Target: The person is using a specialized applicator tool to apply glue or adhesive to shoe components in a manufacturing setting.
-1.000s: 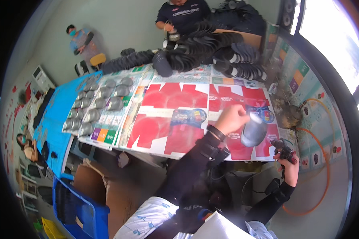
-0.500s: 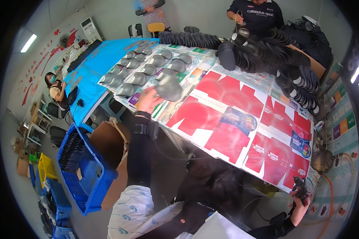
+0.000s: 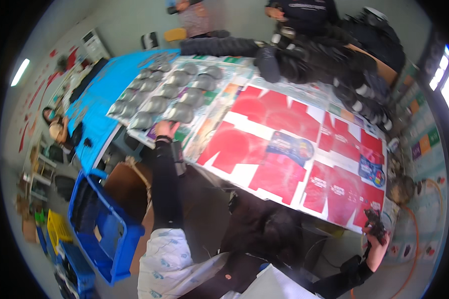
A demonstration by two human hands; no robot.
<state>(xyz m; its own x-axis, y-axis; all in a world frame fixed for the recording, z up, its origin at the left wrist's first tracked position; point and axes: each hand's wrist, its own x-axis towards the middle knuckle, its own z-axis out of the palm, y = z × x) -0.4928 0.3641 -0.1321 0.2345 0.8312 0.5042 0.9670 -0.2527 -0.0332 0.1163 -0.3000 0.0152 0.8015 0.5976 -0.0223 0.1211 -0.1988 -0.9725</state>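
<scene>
Grey shell (image 3: 181,113): smooth and rounded, left of the frame's centre, at the near right end of the rows; I cannot tell whether its whole weight is down on the printed sheets.
Left grip (image 3: 165,130): at the near edge of that shell, my fingers close together; the blur hides whether I am pinching the edge or only touching it.
Right grip (image 3: 377,238): lower right of the frame, my fingers wrapped around the spray gun (image 3: 373,219), well apart from the left one.
Spray gun: dark and compact, just beside the right near corner of the bench (image 3: 212,174).
Rows of shells (image 3: 156,103): similar grey pieces, left of centre, rounded sides up, on printed sheets.
Red-and-white sheets (image 3: 279,172): flat on the bench from the middle to the right of the frame, bearing a whitish haze.
Dark curved pieces (image 3: 304,65): heaped and nested at the far side, upper middle to upper right.
Blue cover (image 3: 102,102): spread over the surface at the upper left.
Orange hose (image 3: 415,239): curving down the right side, near my right forearm.
Blue crate (image 3: 130,244): lower left, beside an open cardboard box (image 3: 127,184).
Co-worker (image 3: 307,15): dark shirt, top of the frame, behind the heap.
</scene>
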